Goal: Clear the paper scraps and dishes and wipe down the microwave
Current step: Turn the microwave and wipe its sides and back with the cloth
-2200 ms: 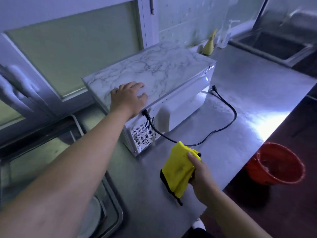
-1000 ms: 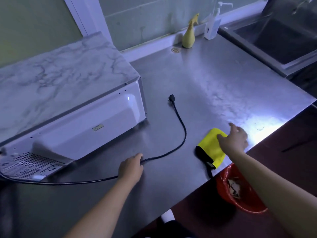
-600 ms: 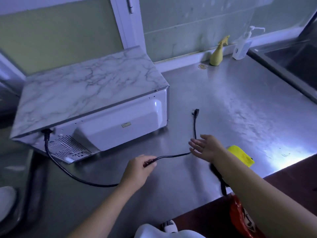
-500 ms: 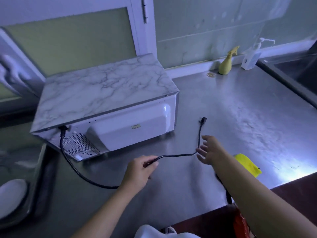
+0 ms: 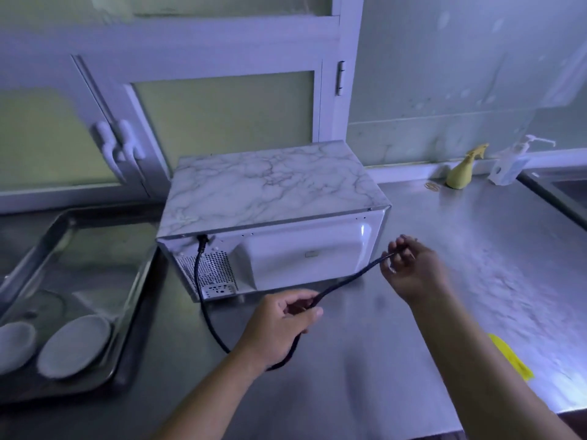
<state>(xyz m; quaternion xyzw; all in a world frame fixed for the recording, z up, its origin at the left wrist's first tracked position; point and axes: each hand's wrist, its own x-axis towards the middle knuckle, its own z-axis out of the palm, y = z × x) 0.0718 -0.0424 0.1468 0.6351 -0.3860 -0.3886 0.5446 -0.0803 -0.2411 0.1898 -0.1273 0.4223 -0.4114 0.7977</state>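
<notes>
Now the microwave sits rear-face toward the person, just beyond both hands, its long axis running left to right, with the left hand nearer its vented corner. That hand is closed around the black power cord, while the right hand pinches the cord's far end near the microwave's right rear corner. Half a second ago the right hand was open and empty; the yellow cloth lies well right of the microwave.

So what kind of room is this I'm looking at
Most likely a kitchen, perhaps a commercial or canteen one. A microwave sits on a long stainless steel counter, a metal tray holds white dishes, and a soap pump bottle stands beside a sink edge at the far right.
</notes>
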